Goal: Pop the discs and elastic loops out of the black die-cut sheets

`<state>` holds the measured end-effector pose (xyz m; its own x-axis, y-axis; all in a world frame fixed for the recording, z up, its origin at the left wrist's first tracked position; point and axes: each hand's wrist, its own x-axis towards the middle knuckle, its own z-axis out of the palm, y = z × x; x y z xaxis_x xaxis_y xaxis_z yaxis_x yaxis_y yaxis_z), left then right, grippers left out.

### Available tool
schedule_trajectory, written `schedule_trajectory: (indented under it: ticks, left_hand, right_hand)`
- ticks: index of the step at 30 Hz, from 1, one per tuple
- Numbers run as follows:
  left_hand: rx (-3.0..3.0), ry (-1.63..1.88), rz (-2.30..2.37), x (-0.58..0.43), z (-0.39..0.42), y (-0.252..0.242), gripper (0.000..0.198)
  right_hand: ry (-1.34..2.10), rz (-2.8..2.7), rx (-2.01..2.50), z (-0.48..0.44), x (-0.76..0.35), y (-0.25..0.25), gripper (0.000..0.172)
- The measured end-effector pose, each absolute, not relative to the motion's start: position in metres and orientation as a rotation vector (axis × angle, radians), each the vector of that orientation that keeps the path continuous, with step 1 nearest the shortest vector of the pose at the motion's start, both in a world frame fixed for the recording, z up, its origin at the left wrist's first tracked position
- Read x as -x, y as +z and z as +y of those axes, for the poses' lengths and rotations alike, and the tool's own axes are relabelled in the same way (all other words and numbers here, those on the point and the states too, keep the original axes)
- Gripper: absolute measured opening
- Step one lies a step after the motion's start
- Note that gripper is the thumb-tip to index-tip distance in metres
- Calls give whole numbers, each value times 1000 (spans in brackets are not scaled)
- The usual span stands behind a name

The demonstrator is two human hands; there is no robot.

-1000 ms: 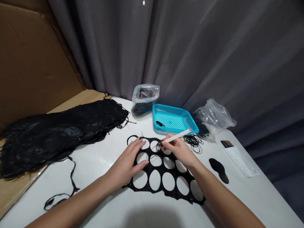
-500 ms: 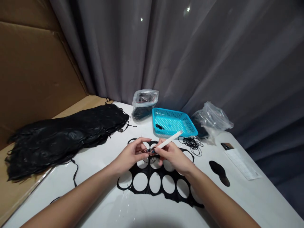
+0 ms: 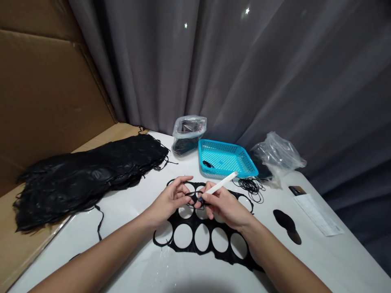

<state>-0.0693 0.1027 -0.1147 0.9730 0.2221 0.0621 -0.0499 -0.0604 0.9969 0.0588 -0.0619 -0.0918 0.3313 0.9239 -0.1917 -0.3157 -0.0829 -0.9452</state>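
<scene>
Between my two hands is a thin black ring or strip, partly covered by fingers. My left hand pinches its left side with thumb and fingertips. In my right hand is a slim white pen-like tool, its dark tip pointing down and left at the black piece. Right fingers also touch the strip's right side, though the exact grip is hard to make out. Under both hands lies a black sheet with rows of round holes cut out, flat on the white table.
A turquoise basket stands beyond my hands, beside a heap of thin black rings. Two plastic bags flank it. Rightward lie black discs and a white paper on a phone. Black sheets are stacked left.
The tangle of thin black loops at my fingertips now shows as a more opened ring or strip. My right hand has tilted slightly. The whole view has shifted a little.
</scene>
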Motion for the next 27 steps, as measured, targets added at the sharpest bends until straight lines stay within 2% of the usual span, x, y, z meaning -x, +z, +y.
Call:
schedule_trajectory:
  ticks: [4,6,10,14,19,27]
  left_hand:
    - [-1783,274,170,81,114,-121,48]
    - [-1922,308,211,90,118,-127,41]
    - [-2265,377,255,110,120,-139,21]
    - [-2527,387,167,121,113,-152,16]
    - [-2798,439,122,124,105,-166,22]
    - [-3080,468,65,122,102,-171,26]
  right_hand:
    - [1603,-531,910,-63,-52,-108,41]
    - [1669,-483,871,-58,-48,-116,42]
    - [1271,-364,981,-31,-55,-124,40]
    - [874,-657,1280,2,-74,-131,32]
    - [813,-1156,1592,19,-74,-152,8]
    - [715,-1300,1584,21,-68,-161,7]
